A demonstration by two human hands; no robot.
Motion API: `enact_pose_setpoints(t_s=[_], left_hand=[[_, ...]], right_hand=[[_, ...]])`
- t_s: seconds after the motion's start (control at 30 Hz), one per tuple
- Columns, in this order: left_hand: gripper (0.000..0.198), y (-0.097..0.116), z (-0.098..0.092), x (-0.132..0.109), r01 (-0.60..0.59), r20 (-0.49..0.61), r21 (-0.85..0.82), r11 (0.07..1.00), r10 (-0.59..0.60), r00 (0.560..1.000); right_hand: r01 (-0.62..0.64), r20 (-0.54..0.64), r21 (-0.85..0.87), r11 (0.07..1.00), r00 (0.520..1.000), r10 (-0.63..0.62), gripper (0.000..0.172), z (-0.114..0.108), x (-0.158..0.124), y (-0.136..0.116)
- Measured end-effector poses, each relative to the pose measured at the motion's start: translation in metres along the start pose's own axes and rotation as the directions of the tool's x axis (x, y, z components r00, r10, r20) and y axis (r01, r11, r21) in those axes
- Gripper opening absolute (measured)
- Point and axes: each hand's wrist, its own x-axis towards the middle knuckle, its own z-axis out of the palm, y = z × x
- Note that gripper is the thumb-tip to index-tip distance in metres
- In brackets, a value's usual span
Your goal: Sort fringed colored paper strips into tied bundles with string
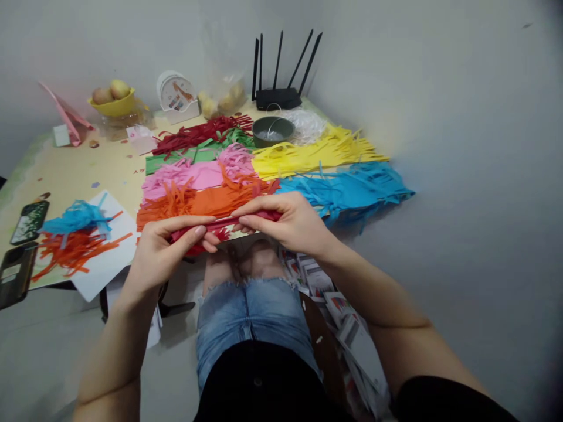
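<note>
Both hands pinch a strip of dark red fringed paper, twisted narrow between them above the table's front edge. My left hand is closed on its left end, and red fringe shows below the fingers. My right hand grips the other end between thumb and fingers. Just beyond the hands lies orange fringed paper. Behind it are pink fringed paper, green fringed paper and dark red fringed paper. Toward the right lie yellow fringed paper and blue fringed paper.
A black router stands at the back, near a dark green bowl. Loose blue strips and orange strips lie on a white sheet at left, beside two phones. A yellow basket holds fruit.
</note>
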Motion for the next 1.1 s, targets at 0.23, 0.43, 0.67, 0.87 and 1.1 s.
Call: enact_pose_setpoints(t_s=[0.23,0.43,0.67,0.87,1.1], left_hand=[[0.011,0.003,0.000,-0.002,-0.028,0.035,-0.132,0.991,0.033,0.999],[0.012,-0.004,-0.002,0.001,-0.116,0.040,-0.113,0.987,0.121,0.992],[0.014,-0.017,-0.003,0.001,-0.212,0.017,0.045,0.976,0.212,0.977],[0.021,-0.010,0.004,-0.003,-0.579,0.235,0.508,0.638,0.544,0.806],[0.021,-0.013,0.001,-0.008,-0.670,0.352,0.517,0.532,0.582,0.733]], right_hand=[[0.087,0.087,0.244,0.966,0.990,-0.111,0.019,-0.003,0.002,0.007],[0.275,0.140,0.059,0.960,0.950,-0.281,0.023,-0.006,0.003,0.008],[0.441,0.269,-0.355,0.825,0.893,-0.362,0.027,-0.011,-0.005,0.003],[0.289,0.418,-0.352,0.891,0.899,-0.126,0.034,-0.027,0.010,-0.015],[0.258,0.532,-0.339,0.905,0.846,-0.042,0.020,-0.003,0.015,-0.018]])
